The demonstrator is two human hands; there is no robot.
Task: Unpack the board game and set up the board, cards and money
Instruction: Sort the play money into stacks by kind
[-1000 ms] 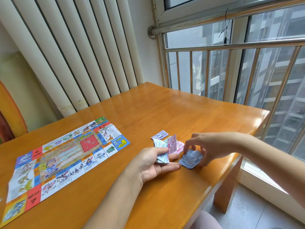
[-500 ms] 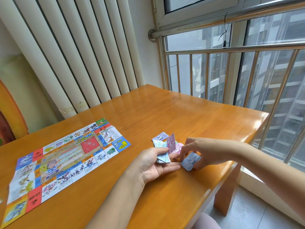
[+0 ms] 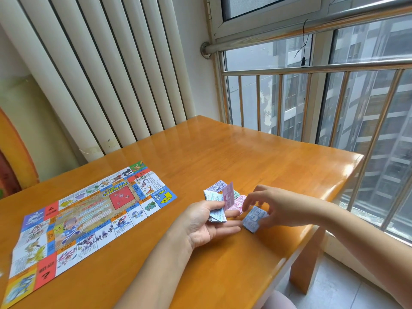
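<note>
Blue notes [image 3: 254, 219], fanned earlier, now squared in right hand's [image 3: 276, 204] fingers [image 3: 268, 216]; left hand [image 3: 207, 226] grips mixed notes [image 3: 217, 216].

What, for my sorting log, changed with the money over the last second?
The right hand gathered its fanned blue notes into a squared stack and holds it. The left hand kept its mixed notes; the board stayed put.

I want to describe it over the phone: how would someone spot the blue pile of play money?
Find the orange wooden table by the window; right of the unfolded game board lies a cluster of small notes. The blue stack of play money is the one in the right hand's grip, solid blue beside pink notes.
</note>
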